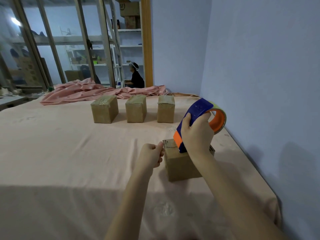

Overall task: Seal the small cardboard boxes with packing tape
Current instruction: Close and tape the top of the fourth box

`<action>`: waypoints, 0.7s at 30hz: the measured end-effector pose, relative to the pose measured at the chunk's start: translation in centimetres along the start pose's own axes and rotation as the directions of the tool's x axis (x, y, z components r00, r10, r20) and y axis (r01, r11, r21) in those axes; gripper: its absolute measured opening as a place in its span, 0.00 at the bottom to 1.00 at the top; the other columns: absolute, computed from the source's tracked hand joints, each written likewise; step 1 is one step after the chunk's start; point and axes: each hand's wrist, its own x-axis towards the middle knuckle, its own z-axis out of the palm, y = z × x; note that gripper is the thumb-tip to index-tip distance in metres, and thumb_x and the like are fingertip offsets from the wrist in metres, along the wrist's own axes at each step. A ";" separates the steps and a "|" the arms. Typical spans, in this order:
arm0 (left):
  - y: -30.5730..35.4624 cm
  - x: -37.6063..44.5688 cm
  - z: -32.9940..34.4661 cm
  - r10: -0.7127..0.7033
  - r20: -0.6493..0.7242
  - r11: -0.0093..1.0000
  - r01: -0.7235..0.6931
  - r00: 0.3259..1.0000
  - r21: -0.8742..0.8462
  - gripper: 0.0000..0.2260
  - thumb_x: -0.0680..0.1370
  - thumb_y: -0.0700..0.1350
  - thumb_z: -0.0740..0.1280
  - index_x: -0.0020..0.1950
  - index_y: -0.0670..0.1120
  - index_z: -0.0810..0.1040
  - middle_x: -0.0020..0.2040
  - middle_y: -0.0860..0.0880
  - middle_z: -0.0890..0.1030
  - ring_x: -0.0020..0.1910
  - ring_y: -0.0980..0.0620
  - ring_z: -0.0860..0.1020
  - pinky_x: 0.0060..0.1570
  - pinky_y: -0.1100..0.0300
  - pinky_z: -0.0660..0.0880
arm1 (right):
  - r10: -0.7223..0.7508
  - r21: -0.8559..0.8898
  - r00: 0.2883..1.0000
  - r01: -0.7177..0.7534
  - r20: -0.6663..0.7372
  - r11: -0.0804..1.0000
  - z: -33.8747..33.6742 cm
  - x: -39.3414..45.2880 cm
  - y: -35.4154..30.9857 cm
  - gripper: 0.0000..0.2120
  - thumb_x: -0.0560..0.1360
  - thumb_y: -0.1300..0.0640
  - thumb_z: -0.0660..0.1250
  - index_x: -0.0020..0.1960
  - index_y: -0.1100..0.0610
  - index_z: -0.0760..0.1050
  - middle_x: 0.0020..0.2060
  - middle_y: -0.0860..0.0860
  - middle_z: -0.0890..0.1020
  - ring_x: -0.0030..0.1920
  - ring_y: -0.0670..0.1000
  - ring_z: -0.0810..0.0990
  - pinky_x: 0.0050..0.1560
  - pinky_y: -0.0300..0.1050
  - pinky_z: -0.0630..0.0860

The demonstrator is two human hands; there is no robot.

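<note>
A small cardboard box (180, 164) stands on the pink-covered surface near the right wall. My right hand (196, 134) grips a blue and orange tape dispenser (199, 110) whose lower end rests on the box's top. The tape roll (219, 118) sits at the dispenser's far side. My left hand (152, 154) is curled at the box's upper left edge, where it seems to pinch the tape end. Three more small boxes stand in a row farther back: one on the left (103, 110), one in the middle (136, 109), one on the right (165, 110), each with tape across its top.
A crumpled pink cloth (97, 91) lies behind the row of boxes. The blue wall (259, 66) runs close along the right of the surface. Beyond glass panels at the back, a person (136, 77) sits near shelves with cartons.
</note>
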 end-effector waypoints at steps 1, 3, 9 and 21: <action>-0.3 0.0 0.5 0.030 -0.045 0.999 -0.028 0.999 0.032 0.17 0.82 0.46 0.59 0.35 0.41 0.71 0.32 0.46 0.73 0.26 0.52 0.67 0.24 0.63 0.63 | 0.004 0.004 1.000 -0.004 0.003 1.000 0.0 0.0 0.0 0.21 0.76 0.53 0.65 0.64 0.62 0.64 0.57 0.58 0.77 0.50 0.55 0.79 0.36 0.37 0.70; -0.8 -0.1 1.4 0.085 -0.138 0.993 -0.072 0.987 0.093 0.17 0.82 0.46 0.57 0.35 0.42 0.68 0.35 0.43 0.74 0.32 0.47 0.71 0.32 0.58 0.67 | -0.002 0.009 1.000 0.002 0.001 1.000 0.0 0.0 0.1 0.22 0.77 0.53 0.65 0.65 0.62 0.64 0.57 0.58 0.77 0.50 0.55 0.78 0.37 0.37 0.70; -1.3 -0.2 2.4 0.153 -0.255 0.951 -0.072 0.955 0.302 0.15 0.83 0.49 0.54 0.39 0.44 0.64 0.46 0.38 0.78 0.44 0.40 0.75 0.34 0.55 0.63 | -0.004 -0.014 1.000 0.004 0.000 1.000 0.1 -0.2 0.1 0.22 0.76 0.53 0.65 0.65 0.63 0.64 0.57 0.58 0.77 0.50 0.55 0.79 0.37 0.37 0.70; -4.7 -1.6 2.8 0.081 -0.226 0.939 0.001 0.971 0.343 0.08 0.80 0.45 0.55 0.53 0.45 0.71 0.49 0.46 0.78 0.47 0.46 0.76 0.46 0.52 0.73 | -0.003 0.031 0.999 0.004 -0.038 1.000 0.4 0.2 0.3 0.21 0.77 0.53 0.64 0.65 0.62 0.64 0.57 0.58 0.77 0.50 0.53 0.78 0.36 0.36 0.69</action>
